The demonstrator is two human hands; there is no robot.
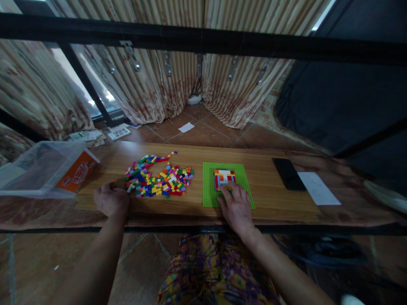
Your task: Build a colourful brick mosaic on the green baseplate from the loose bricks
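Observation:
A green baseplate (241, 178) lies on the wooden table, with a small red, white and yellow brick build (224, 177) on it. My right hand (235, 206) rests flat on the plate's near part, fingers stretched out, fingertips touching the near side of the build. A pile of small bricks in many colours (159, 177) is spread to the left of the plate. My left hand (111, 199) rests on the table at the pile's near left edge, fingers curled under; what they hold, if anything, is hidden.
A clear plastic bin (38, 169) with an orange packet (76, 173) sits at the far left. A black phone (288, 173) and a white sheet of paper (318, 188) lie to the right of the plate. A black bar crosses overhead.

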